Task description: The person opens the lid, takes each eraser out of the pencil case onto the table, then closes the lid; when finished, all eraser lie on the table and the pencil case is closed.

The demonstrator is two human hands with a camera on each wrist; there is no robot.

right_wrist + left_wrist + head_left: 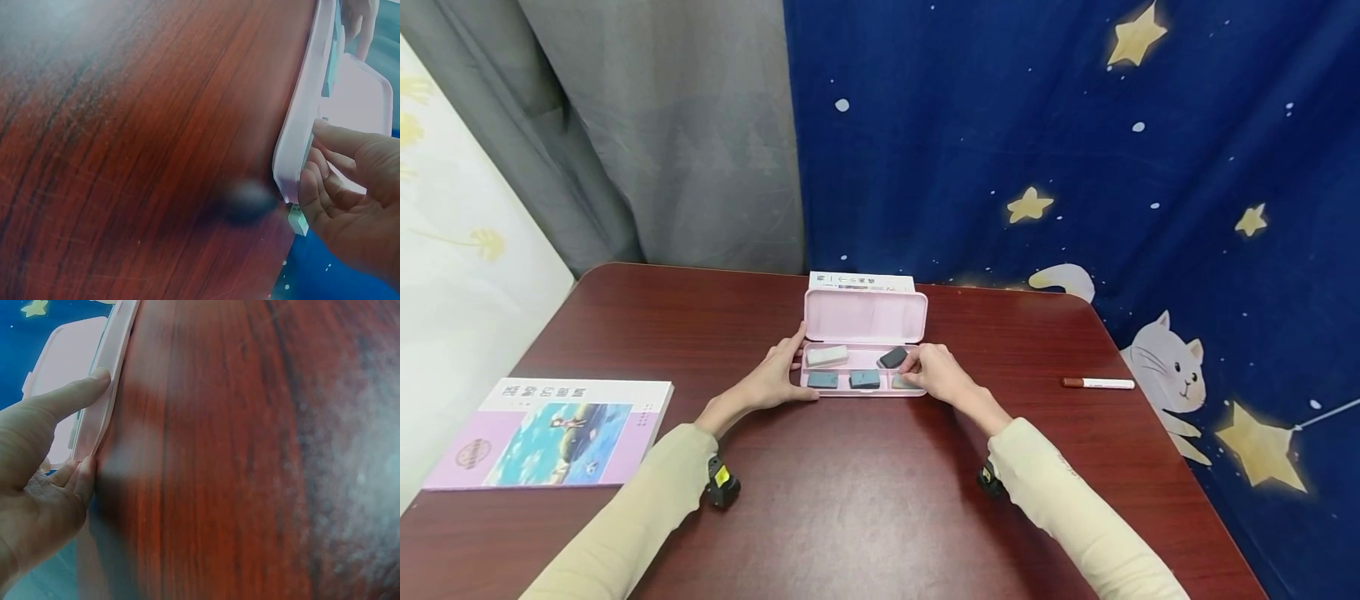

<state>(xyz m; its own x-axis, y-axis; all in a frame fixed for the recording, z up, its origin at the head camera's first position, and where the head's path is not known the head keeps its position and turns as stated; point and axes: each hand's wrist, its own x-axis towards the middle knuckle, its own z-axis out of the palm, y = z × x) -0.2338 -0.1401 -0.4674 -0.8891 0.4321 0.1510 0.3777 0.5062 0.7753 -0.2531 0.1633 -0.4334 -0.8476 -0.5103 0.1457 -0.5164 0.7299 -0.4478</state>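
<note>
A pink pencil case [864,395] lies on the table with its lid [867,317] raised at the back. In its upper part sit a white eraser [827,357] and a dark eraser [892,358]; blue-grey erasers [864,380] lie along the front. My left hand [772,375] holds the case's left end, thumb on the front wall [94,419] and fingers at the end wall. At the right end my right hand [942,373] reaches over the rim, thumb and fingertips pinching a greyish eraser [900,382] in the front row, partly hidden by the fingers.
Behind the raised lid is a white printed book or box [861,281]. A purple-and-white book [565,433] with a sea picture lies at the left. A marker [1097,383] with a brown-red cap rests at the right. Curtains [970,150] hang behind the table [865,500].
</note>
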